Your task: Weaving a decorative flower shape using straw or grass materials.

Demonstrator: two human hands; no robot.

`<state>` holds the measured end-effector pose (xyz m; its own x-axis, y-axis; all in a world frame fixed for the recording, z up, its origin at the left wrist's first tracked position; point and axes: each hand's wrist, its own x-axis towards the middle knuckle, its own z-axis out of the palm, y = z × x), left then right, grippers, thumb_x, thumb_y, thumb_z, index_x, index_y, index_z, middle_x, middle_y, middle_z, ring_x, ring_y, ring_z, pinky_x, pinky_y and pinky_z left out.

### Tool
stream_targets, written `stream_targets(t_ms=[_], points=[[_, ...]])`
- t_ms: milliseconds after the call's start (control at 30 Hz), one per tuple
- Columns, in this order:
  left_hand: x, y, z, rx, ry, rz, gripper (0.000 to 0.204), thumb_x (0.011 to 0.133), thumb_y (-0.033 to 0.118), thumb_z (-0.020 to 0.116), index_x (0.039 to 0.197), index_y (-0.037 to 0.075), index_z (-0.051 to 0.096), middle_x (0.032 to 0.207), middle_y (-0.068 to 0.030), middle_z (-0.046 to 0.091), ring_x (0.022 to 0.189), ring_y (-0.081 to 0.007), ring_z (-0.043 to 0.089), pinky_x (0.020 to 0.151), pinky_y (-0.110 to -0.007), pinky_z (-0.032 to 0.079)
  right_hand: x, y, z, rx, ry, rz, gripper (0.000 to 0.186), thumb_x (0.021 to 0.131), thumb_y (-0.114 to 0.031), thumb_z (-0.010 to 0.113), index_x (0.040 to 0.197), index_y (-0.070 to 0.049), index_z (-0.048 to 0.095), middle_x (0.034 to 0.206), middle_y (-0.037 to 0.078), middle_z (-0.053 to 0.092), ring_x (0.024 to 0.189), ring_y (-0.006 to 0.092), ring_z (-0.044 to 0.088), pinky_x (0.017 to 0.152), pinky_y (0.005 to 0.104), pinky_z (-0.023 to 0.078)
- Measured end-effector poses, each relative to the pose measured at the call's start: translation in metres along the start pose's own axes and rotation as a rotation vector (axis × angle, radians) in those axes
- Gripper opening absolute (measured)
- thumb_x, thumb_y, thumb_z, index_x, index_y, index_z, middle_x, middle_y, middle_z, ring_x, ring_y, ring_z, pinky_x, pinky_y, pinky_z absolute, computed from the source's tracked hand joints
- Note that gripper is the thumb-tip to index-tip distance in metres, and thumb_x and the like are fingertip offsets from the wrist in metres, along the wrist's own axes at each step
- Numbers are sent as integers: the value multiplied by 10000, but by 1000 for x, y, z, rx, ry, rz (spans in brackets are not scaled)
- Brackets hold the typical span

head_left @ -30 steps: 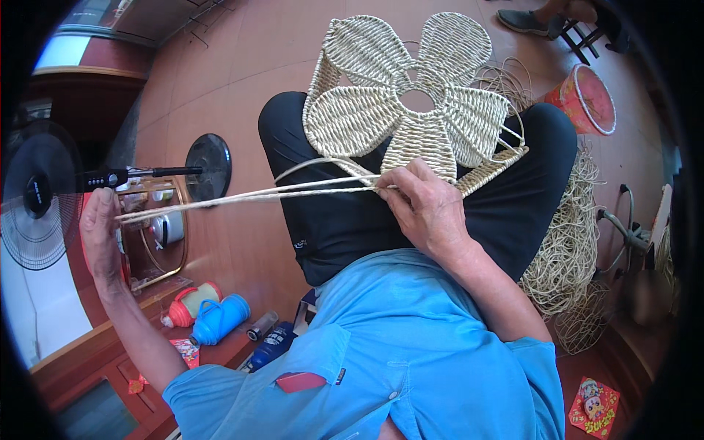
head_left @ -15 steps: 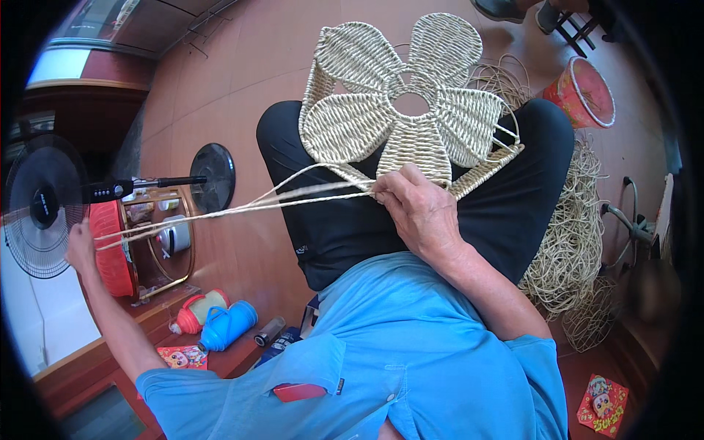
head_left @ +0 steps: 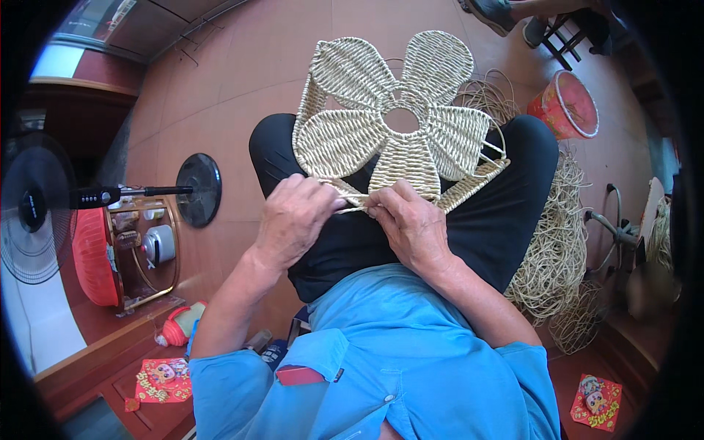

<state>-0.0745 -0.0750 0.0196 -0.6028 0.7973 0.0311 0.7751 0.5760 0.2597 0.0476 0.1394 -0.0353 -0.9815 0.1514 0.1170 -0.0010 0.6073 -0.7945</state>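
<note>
Across my knees rests a flower-shaped woven piece of pale straw cord, its petals set round a ring with a round hole. A woven outer frame runs along its left and lower right sides. My left hand is closed on the cord at the lower edge, left of the bottom petal. Close beside it, my right hand pinches the same edge just under that petal. Fingertips of both hands nearly meet, and the cord's loose end is hidden. Bare wire rods show by the right petal.
A big heap of loose cord lies on the floor at my right, below a red bucket. At left stand a fan and a shelf with a red basin. Another person's foot is at the upper right.
My left hand has come back from the far left, where it held the cord stretched out, to the weave's lower edge beside my right hand. The right hand stays at that edge.
</note>
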Motion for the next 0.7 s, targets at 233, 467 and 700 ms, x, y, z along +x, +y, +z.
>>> stream_targets(t_ms=[233, 467, 700], points=[[-71, -164, -105, 165, 474, -582, 292, 1158, 285, 616, 1071, 40, 749, 905, -163, 725, 788, -281, 673, 739, -440, 538, -3, 1, -2, -11, 70, 16, 48, 1006, -155, 777, 1041, -146, 745, 933, 69, 626, 806, 312, 725, 672, 458, 567], [-209, -305, -219, 917, 331, -1209, 478, 1090, 497, 609, 1254, 85, 787, 1199, -208, 796, 1152, -453, 743, 971, -585, 551, -2, -4, 6, 22, 132, 21, 59, 989, -152, 790, 1002, -124, 740, 925, 61, 668, 780, 306, 730, 664, 450, 573], [-38, 31, -51, -383, 145, -368, 230, 1007, 68, 778, 1236, 54, 794, 1103, -148, 792, 1022, -266, 785, 913, -374, 611, -3, -10, 10, -40, 161, 22, 84, 993, -147, 768, 1032, -114, 703, 956, 79, 654, 783, 324, 743, 651, 454, 588]])
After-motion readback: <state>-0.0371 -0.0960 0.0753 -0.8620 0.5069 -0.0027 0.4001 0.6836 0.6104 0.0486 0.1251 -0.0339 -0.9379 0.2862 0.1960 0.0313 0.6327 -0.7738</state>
